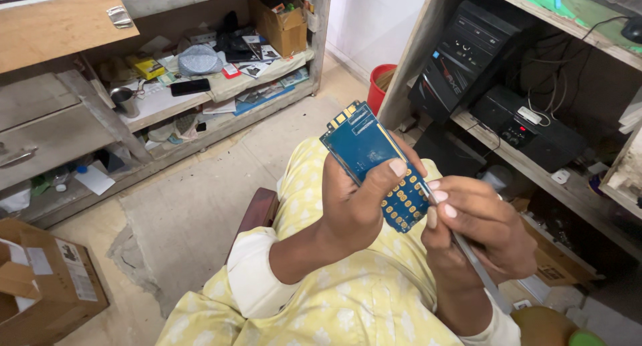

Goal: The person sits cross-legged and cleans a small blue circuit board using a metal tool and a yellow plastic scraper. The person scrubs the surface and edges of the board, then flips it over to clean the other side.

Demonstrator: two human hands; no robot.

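My left hand (354,205) grips a blue circuit board (364,145) with rows of gold contact pads at its lower end, thumb pressed across its face. The board is held upright above my lap, tilted slightly left. My right hand (478,222) pinches a thin grey metal tool (478,266) like a pen, its tip touching the board's lower right edge by the gold pads. Both hands rest over my yellow patterned clothing (348,299).
A cluttered low shelf (221,92) with papers, a black phone and a cardboard box stands at the left. A red bucket (381,85) sits by the wall. A black computer tower (461,58) and black device fill the right shelf. A cardboard box (47,279) lies bottom left.
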